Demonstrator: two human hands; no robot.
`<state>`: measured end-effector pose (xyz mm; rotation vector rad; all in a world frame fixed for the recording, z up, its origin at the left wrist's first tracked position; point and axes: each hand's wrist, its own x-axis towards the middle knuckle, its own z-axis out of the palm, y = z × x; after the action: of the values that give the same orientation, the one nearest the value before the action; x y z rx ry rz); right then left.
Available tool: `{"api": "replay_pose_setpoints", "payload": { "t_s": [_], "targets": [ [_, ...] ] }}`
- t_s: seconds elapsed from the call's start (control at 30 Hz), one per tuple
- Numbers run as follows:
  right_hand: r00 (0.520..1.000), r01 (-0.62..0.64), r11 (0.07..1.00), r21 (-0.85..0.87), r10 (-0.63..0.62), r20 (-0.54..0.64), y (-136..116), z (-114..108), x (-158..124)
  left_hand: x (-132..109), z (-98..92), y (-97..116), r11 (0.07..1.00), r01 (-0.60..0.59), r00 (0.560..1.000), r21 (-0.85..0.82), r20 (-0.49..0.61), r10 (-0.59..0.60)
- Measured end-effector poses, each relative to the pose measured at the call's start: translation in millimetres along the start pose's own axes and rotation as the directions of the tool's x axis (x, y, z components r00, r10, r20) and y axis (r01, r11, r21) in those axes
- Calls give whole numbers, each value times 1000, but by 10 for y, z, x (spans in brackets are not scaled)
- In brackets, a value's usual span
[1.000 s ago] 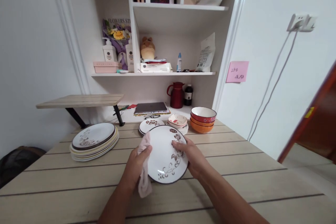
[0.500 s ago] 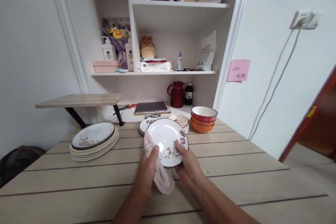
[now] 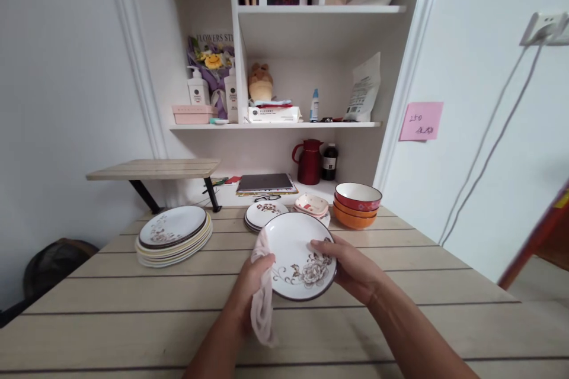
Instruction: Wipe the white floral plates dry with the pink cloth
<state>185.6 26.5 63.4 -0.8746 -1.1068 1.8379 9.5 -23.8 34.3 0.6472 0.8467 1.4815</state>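
Note:
A white plate (image 3: pixel 293 249) with a dark rim and brown flowers is held up over the table, tilted toward me. My right hand (image 3: pixel 355 263) grips its right edge, thumb on the upper face and fingers beneath. At the left edge, my left hand (image 3: pixel 251 284) pinches the plate through a pale pink cloth (image 3: pixel 262 311), its thumb on top. The cloth wraps over the rim and its loose end hangs below. Fingers under the plate are hidden. Behind it lies a small stack of flowered plates (image 3: pixel 265 211).
On the left stands a stack of larger plates (image 3: pixel 173 228) beside a raised wooden stand (image 3: pixel 155 169). Pink-white dishes (image 3: pixel 312 204) and stacked red and orange bowls (image 3: pixel 357 207) sit at the back right. A closed laptop (image 3: pixel 265 182) and red jug (image 3: pixel 310 163) are behind the table (image 3: pixel 186 331).
The plate has turned in my hands, so its flower pattern shows more fully. My right hand sits further up the right edge. The view has shifted slightly left.

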Motion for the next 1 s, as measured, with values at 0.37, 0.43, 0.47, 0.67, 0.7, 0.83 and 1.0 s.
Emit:
{"api": "replay_pose_setpoints", "payload": {
  "t_s": [0.37, 0.43, 0.47, 0.67, 0.7, 0.83, 1.0],
  "targets": [
    [995, -32, 998, -58, 37, 88, -84, -158, 17, 50, -251, 56, 948, 100, 977, 301, 149, -151],
    [990, -70, 993, -92, 80, 116, -61, -166, 32, 51, -280, 84, 929, 130, 961, 348, 185, -204],
    [988, -82, 991, -102, 94, 123, -50, -159, 32, 51, -290, 95, 921, 138, 956, 364, 194, -220],
    [995, -63, 993, -98, 71, 77, 39, -44, 46, 65, -325, 107, 889, 80, 987, 450, 90, -135],
    [998, -45, 995, -90, 50, 48, 70, -22, 67, 70, -327, 100, 894, 72, 994, 442, 41, -100],
    [988, 64, 997, -53, -71, -134, 246, 72, 188, 90, -338, 73, 911, 25, 987, 411, -154, 42],
    [953, 192, 981, 27, -180, -245, 408, 137, 282, 154, -337, 5, 886, -38, 981, 462, -154, 122]
  ]
}}
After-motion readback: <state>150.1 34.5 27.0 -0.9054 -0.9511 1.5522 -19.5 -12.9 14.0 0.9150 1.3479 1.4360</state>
